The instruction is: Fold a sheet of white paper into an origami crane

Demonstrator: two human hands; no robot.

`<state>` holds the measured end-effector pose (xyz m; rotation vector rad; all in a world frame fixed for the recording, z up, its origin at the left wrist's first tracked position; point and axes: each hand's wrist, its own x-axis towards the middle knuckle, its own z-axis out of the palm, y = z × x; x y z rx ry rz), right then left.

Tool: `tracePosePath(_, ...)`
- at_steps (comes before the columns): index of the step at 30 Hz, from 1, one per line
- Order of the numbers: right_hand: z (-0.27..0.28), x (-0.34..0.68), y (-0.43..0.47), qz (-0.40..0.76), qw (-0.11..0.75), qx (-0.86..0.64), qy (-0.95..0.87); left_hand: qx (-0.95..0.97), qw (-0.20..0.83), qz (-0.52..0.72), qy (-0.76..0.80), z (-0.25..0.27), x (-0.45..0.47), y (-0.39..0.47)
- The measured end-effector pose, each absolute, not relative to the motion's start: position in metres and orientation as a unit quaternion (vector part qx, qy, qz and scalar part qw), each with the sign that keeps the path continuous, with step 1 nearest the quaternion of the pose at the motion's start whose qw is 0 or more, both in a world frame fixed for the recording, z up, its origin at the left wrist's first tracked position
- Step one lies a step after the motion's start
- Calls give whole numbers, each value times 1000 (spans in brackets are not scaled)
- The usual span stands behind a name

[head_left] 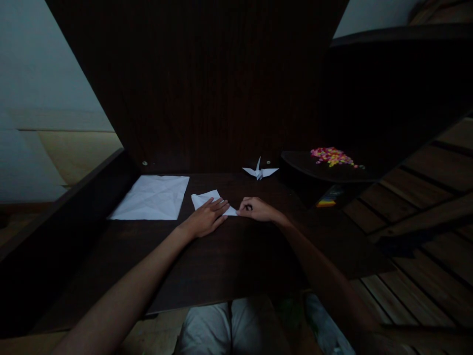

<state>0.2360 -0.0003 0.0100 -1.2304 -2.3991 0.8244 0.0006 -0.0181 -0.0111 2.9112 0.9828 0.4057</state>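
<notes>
Dark tabletop [221, 268]: folded paper [201, 200] tapers rightward beneath the flattened left hand [206, 218], tip pinched by the right hand [257, 209].

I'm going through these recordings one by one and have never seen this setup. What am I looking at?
No machine here: these are a person's bare hands, filmed by one head-worn camera looking forward and down. On the dark table, the left hand lies flat over a folded paper; the right hand, curled, seems to pinch its pointed end. To the left lies a creased sheet. Behind the hands sits a paper bird; on a shelf at right, small colourful pieces.
</notes>
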Motion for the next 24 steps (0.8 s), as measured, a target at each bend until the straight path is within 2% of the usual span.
tracePosePath(11, 2, 231, -1, 240, 191, -441, -843, 942, 32, 117, 312, -10, -1, -17)
tracePosePath(24, 9, 243, 2, 286, 174, -391, -857, 943, 59, 100, 312, -8, -3, -20)
